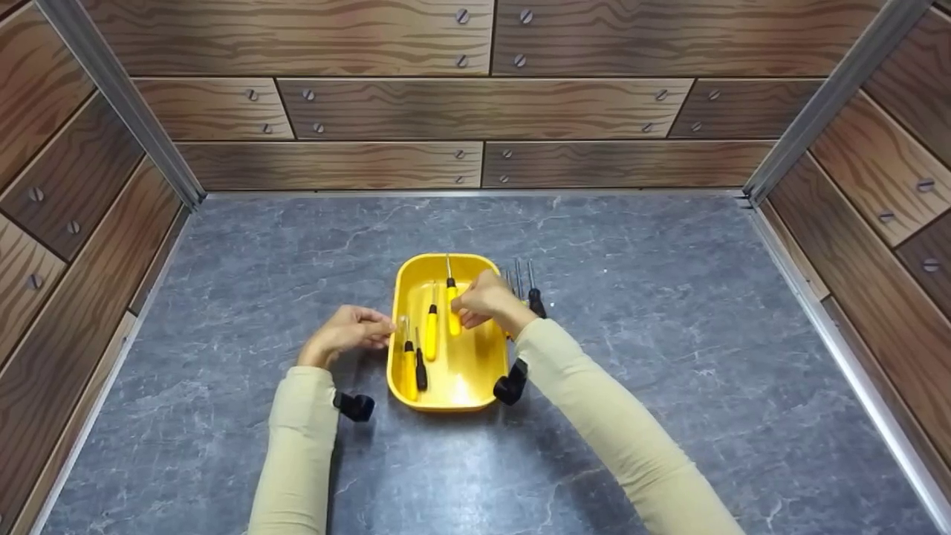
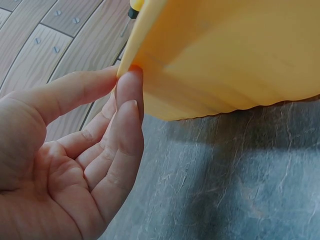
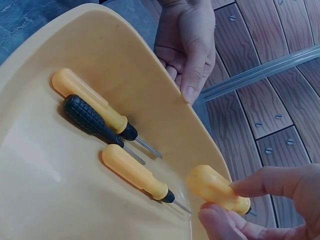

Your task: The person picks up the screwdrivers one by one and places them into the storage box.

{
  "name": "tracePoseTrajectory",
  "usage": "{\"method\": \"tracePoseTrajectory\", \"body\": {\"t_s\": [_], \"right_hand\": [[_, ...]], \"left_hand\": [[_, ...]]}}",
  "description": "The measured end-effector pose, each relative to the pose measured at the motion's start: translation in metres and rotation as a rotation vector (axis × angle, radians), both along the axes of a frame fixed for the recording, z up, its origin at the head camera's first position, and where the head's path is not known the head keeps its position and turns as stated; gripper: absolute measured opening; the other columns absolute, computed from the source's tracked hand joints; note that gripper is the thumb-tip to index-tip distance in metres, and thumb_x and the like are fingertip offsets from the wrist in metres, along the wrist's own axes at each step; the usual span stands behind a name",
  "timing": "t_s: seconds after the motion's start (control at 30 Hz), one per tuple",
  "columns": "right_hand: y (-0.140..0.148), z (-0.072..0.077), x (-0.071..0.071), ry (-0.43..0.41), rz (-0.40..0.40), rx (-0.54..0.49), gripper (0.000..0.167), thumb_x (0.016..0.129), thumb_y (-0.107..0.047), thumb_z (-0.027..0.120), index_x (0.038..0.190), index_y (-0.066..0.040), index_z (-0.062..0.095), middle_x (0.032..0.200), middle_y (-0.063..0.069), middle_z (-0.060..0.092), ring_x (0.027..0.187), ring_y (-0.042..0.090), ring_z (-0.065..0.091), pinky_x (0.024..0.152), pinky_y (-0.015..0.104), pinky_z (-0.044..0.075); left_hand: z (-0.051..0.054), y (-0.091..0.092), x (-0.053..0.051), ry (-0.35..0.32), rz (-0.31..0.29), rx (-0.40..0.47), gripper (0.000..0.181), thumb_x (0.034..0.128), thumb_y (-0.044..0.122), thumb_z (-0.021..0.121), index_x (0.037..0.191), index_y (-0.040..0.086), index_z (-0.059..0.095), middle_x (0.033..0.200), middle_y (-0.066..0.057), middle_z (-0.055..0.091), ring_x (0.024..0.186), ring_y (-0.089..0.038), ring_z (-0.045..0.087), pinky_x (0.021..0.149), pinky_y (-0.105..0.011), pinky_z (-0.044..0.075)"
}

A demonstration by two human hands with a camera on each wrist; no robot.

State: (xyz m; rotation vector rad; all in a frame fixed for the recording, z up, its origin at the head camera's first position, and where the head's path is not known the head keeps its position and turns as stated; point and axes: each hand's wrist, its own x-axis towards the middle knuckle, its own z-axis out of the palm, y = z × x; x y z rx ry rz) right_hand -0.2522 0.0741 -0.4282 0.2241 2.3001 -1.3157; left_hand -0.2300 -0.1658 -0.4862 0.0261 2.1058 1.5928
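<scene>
A yellow tray (image 1: 475, 379) stands on the grey marbled surface. My left hand (image 1: 348, 333) pinches its left rim between thumb and fingers, seen close up in the left wrist view. Over the tray, my right hand (image 1: 487, 301) grips a yellow-handled screwdriver (image 3: 212, 187) by its handle, the shaft pointing away. Inside the tray lie two more yellow-handled screwdrivers, one at the left wall (image 3: 90, 100) and one nearer the middle (image 3: 134, 172). Between them is a smaller black-handled screwdriver (image 3: 87, 115).
Just right of the tray lie several screwdrivers, one with a black handle (image 1: 536, 301); the tray and right hand partly hide the others. Wood-patterned walls (image 1: 475, 108) enclose the surface at the back and both sides. A black wrist camera (image 1: 510, 383) hangs beside the tray's right rim.
</scene>
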Motion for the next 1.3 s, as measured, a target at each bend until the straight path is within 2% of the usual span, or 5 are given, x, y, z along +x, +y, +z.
{"method": "tracePoseTrajectory", "body": {"t_s": [0.17,0.3,0.5,0.73,1.3], "right_hand": [[-0.006,-0.002,-0.001,-0.014,-0.010,-0.017,0.011,0.080,-0.002,0.066,0.074,-0.001,0.057,0.052,0.004,0.060,0.042,0.009,0.059,0.053,0.025,0.060],[-0.010,-0.002,-0.003,-0.028,-0.022,-0.011,0.012,0.080,-0.002,0.067,0.074,-0.002,0.057,0.052,0.004,0.060,0.042,0.009,0.059,0.069,0.033,0.063],[-0.013,-0.004,-0.005,-0.040,-0.033,-0.011,0.010,0.080,-0.002,0.066,0.086,0.004,0.061,0.053,0.004,0.060,0.042,0.010,0.059,0.080,0.040,0.061],[-0.018,-0.009,-0.006,-0.049,-0.056,0.021,0.037,0.079,-0.001,0.065,0.113,0.010,0.055,0.051,0.002,0.057,0.041,0.010,0.057,0.084,0.042,0.060],[-0.031,-0.022,-0.010,-0.088,-0.049,0.228,0.024,0.079,-0.004,0.069,0.101,0.002,0.062,0.052,0.003,0.054,0.040,0.013,0.054,0.061,0.031,0.062]], "left_hand": [[0.000,0.000,0.001,-0.001,-0.001,0.007,0.032,0.0912,0.009,0.063,0.113,-0.014,0.061,0.072,0.006,0.067,0.066,-0.005,0.063,0.074,-0.025,0.061],[0.000,0.000,0.000,-0.008,0.006,0.018,0.031,0.0914,0.008,0.062,0.113,-0.014,0.061,0.070,0.007,0.067,0.065,-0.004,0.063,0.071,-0.022,0.060],[0.000,0.001,0.001,-0.017,0.016,0.015,0.031,0.0917,0.008,0.062,0.114,-0.014,0.061,0.071,0.007,0.067,0.066,-0.005,0.063,0.072,-0.023,0.061],[0.001,0.001,0.001,-0.026,0.020,0.018,0.033,0.0915,0.010,0.063,0.115,-0.013,0.061,0.071,0.006,0.067,0.068,-0.006,0.063,0.075,-0.025,0.061],[-0.001,0.001,0.001,-0.018,0.012,0.039,0.031,0.0918,0.007,0.061,0.113,-0.015,0.060,0.070,0.007,0.066,0.066,-0.005,0.063,0.072,-0.022,0.060]]}}
